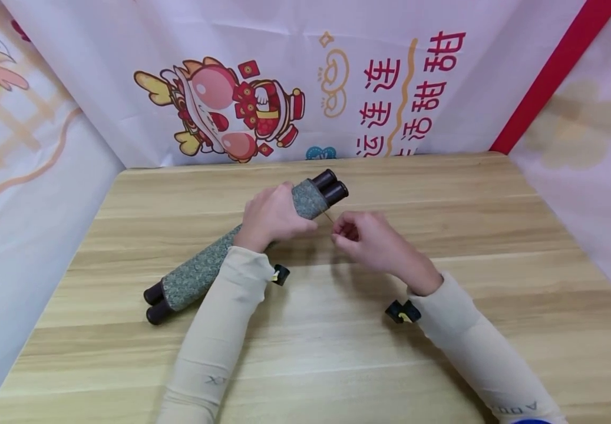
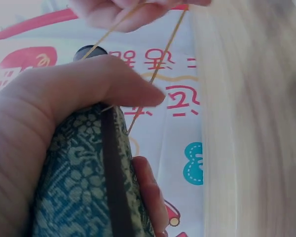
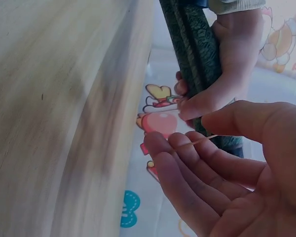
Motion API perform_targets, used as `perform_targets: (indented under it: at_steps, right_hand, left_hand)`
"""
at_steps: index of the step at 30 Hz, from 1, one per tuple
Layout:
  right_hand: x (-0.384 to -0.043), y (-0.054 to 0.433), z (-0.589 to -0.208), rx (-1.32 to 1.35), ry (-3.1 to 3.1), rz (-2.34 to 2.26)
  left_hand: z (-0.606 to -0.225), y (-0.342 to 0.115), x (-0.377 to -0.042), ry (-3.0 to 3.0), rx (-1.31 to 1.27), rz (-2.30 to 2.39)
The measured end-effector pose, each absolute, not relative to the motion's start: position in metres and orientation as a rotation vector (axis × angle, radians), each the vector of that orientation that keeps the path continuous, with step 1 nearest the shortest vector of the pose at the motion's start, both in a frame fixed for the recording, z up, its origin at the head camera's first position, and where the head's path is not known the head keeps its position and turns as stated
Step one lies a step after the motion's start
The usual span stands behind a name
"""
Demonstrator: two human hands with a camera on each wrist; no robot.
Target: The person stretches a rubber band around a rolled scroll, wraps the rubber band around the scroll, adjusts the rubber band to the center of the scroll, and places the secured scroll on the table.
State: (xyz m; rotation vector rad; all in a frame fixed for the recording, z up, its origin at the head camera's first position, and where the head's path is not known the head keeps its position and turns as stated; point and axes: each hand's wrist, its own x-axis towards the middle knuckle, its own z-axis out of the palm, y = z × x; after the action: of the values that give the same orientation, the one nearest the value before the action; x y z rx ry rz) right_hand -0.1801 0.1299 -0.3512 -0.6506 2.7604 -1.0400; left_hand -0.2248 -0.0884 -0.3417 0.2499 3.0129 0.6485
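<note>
A rolled scroll (image 1: 194, 280) in green floral cloth lies slantwise over the table, dark roller knobs (image 1: 335, 193) sticking out at both ends. My left hand (image 1: 273, 213) grips it near its far right end, thumb on top and fingers around the side. In the left wrist view a thin tan elastic band (image 2: 168, 49) runs in two strands from the scroll up to the other hand. My right hand (image 1: 376, 241), just right of the scroll's end, has its fingers curled with the band hooked on them, stretched away from the scroll. The band's loop around the scroll is mostly hidden.
The wooden table (image 1: 337, 353) extends around both forearms. A white printed cloth (image 1: 294, 35) hangs behind its far edge, with more cloth at both sides. Small black wrist devices (image 1: 403, 312) sit on the sleeves. Something blue (image 1: 531, 421) shows at the bottom right edge.
</note>
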Motion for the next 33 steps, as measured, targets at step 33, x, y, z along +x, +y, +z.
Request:
perform_targets:
  at_steps: [33]
  right_hand:
    - [-0.143, 0.106, -0.352, -0.994, 3.05, -0.343]
  left_hand:
    - [-0.327, -0.092, -0.222, 2.984, 0.31, 0.731]
